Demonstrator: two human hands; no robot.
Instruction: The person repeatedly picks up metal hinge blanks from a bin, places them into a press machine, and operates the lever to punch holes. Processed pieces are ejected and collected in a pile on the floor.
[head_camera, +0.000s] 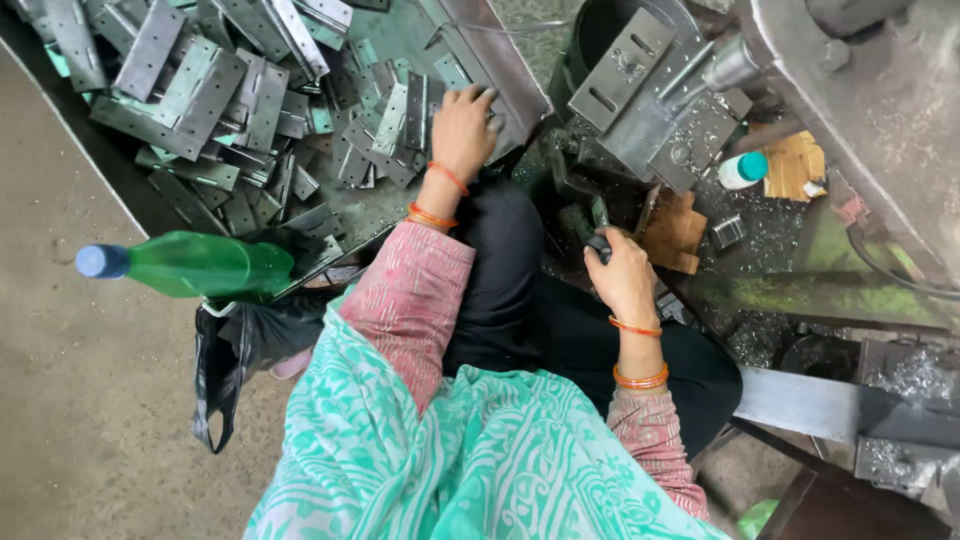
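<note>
Two hands are seen at work: the left hand (463, 128) is laid on the heap of metal hinge plates (250, 100) in a tray (505, 75), its fingers curled over the pieces, while the right hand (622, 278) is clenched around a dark lever handle (598, 245) below the press fixture (650, 95). A green plastic bottle (190, 265) is propped over a black bag (240, 350).

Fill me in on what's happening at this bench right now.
A person sits at a metal machine, seen from above. Their left hand reaches into a pile of flat metal hinges in a tray, fingers resting on the pieces. Their right hand grips a dark handle near the machine's base. Metal shavings lie around the machine. A green bottle with a blue cap lies beside a black bag on the left.
</note>
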